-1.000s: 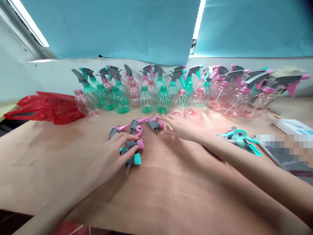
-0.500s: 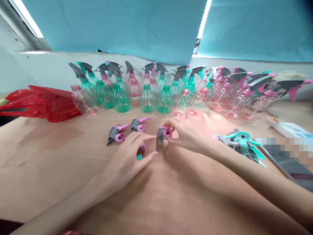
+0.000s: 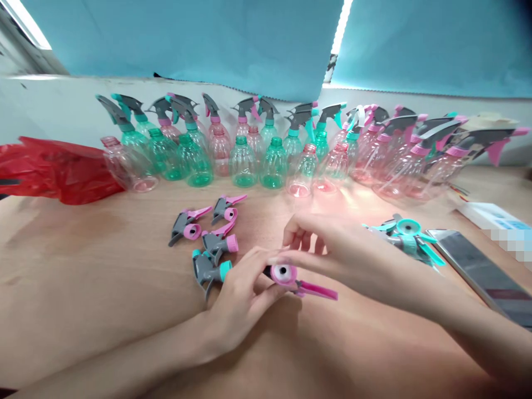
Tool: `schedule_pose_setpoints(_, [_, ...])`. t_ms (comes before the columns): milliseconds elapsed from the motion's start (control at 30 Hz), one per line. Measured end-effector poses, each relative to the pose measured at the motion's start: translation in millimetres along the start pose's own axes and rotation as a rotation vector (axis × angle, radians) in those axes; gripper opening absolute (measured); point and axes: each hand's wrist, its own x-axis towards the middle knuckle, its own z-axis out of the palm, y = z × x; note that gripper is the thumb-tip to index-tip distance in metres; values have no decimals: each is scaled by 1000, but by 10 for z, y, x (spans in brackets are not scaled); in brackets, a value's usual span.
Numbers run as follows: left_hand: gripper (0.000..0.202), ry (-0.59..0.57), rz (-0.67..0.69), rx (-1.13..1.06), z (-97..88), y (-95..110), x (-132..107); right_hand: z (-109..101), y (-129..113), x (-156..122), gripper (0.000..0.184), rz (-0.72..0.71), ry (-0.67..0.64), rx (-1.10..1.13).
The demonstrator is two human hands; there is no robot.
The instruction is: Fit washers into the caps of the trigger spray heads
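My left hand (image 3: 245,293) is closed on a grey and pink trigger spray head (image 3: 284,271), whose round pink collar faces up at me and whose pink trigger points right. Just above it is my right hand (image 3: 316,241), fingers loosely curled and thumb stretched apart from them, the thumb's tip at the collar's upper edge; I cannot tell whether it touches. Left of my hands lie a teal-collared spray head (image 3: 210,271) and pink-collared ones, a near spray head (image 3: 218,244), a left spray head (image 3: 185,226) and a far spray head (image 3: 226,210).
Behind stand several open bottles, such as a green bottle (image 3: 243,163) and a pink bottle (image 3: 301,174), and several bottles with spray heads (image 3: 399,155). A red plastic bag (image 3: 62,172) lies left. On the right are a pile of teal spray heads (image 3: 409,235) and a phone (image 3: 477,271).
The pink-collared spray head has passed from my right hand's fingers into my left hand, nearer me and turned so its trigger points right. My right hand has let go of its hold.
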Motion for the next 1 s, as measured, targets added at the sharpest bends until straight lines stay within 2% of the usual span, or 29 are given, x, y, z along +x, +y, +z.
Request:
schedule_pose_setpoints(133, [24,-38,17,11,1,-76,-17,-91,57,17,15,43,-35,24])
schedule_pose_setpoints(267, [26,25,116,26,-17,-133,-11,-30,63,-16,14,76,-110,12])
schedule_pose_setpoints(433, [22,74,219,64,-58,-113,25,31,60,-36,7,49,-127,19])
schedule_pose_setpoints(567, [25,84,185,-24,-53,-95,11,53,59,-40,7,18,-154,39])
schedule_pose_setpoints(700, [9,-8,118,-108,-39,-75,-20,102,54,-49,12,-27,-183,119])
schedule_pose_setpoints(800, [14,-41,52,-82,-46,-61,-33,151,60,-56,15,-11,-191,195])
schedule_pose_setpoints(1000, [19,-12,39,0,-34,-79,-62,214,79,-28,16,38,-154,385])
